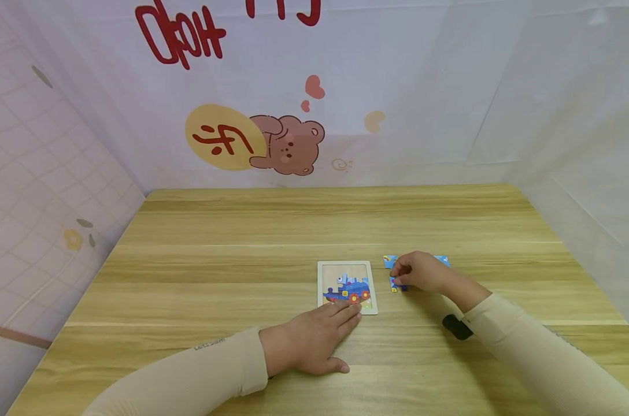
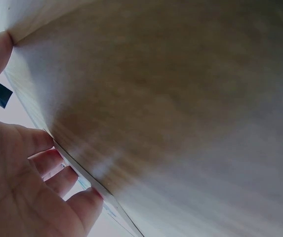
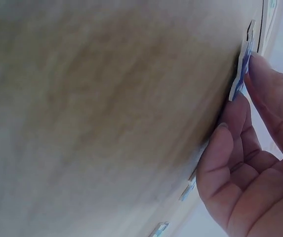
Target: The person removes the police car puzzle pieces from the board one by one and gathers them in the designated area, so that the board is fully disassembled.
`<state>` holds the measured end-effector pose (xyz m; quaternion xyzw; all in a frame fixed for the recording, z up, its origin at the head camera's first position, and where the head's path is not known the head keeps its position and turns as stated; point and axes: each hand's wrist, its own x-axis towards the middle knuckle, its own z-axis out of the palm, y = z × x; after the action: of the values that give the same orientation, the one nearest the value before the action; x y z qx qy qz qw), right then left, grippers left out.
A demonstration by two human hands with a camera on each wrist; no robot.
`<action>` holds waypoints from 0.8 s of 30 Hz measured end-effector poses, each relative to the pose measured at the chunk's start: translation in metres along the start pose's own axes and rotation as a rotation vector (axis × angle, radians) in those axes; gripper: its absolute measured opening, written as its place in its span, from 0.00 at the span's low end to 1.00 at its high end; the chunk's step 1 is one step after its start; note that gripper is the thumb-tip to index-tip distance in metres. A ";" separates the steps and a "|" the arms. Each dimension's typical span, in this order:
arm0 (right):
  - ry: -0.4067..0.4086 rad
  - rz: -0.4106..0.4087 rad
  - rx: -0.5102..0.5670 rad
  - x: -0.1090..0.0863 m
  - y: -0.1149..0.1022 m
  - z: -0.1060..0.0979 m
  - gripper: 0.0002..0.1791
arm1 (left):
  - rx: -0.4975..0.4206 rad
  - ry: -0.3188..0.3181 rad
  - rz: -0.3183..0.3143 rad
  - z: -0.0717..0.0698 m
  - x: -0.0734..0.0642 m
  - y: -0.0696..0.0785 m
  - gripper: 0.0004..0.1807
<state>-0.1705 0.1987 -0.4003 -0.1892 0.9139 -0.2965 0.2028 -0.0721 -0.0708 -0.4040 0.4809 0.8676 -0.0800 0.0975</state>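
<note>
A small jigsaw puzzle tray (image 1: 344,263) with a pale rim lies on the table. Fitted pieces in its lower part form a blue train (image 1: 356,287) with red and yellow wheels; bare backing shows above. My left hand (image 1: 314,340) lies palm down in front of it, extended fingertips on the near rim. To the right, my right hand (image 1: 422,273) pinches a blue puzzle piece (image 3: 242,69) between thumb and fingers. The piece is tilted on edge in the right wrist view. Behind that hand lie more loose pieces (image 1: 389,261), partly hidden by it.
The wood-grain table (image 1: 241,231) extends around both hands. A white printed curtain (image 1: 398,69) with a bear drawing stands at its back edge, and pale cloth hangs at both sides. Something black (image 1: 457,327) is at the right wrist.
</note>
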 end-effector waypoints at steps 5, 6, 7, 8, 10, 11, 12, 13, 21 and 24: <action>0.006 -0.016 -0.021 0.000 0.001 0.001 0.02 | -0.005 -0.002 0.000 0.001 0.001 0.000 0.45; 0.007 -0.020 -0.025 0.000 0.001 0.001 0.02 | -0.005 0.000 0.001 0.001 0.001 0.000 0.45; 0.007 -0.023 -0.028 0.000 0.002 0.001 0.02 | -0.006 0.002 0.001 0.002 0.001 0.000 0.45; 0.008 -0.026 -0.030 0.000 0.002 0.001 0.02 | -0.005 0.005 0.002 0.002 0.002 0.000 0.45; 0.010 -0.030 -0.030 0.000 0.002 0.001 0.03 | -0.005 0.009 0.003 0.002 0.002 0.000 0.45; 0.011 -0.033 -0.031 0.000 0.002 0.001 0.02 | -0.004 0.013 0.004 0.002 0.002 0.000 0.45; 0.012 -0.036 -0.030 0.000 0.002 0.001 0.02 | -0.005 0.013 0.005 0.002 0.002 -0.001 0.45; 0.014 -0.038 -0.030 0.000 0.002 0.001 0.02 | -0.006 0.011 0.005 0.002 0.002 -0.001 0.45; 0.021 -0.036 -0.021 0.000 0.002 0.001 0.01 | -0.012 0.006 0.000 0.002 0.001 0.000 0.45; 0.041 -0.030 -0.014 0.001 0.000 -0.001 0.02 | -0.017 0.003 0.000 0.002 0.000 0.000 0.45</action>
<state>-0.1716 0.1986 -0.3992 -0.1984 0.9169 -0.2970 0.1782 -0.0721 -0.0710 -0.4058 0.4803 0.8684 -0.0719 0.1004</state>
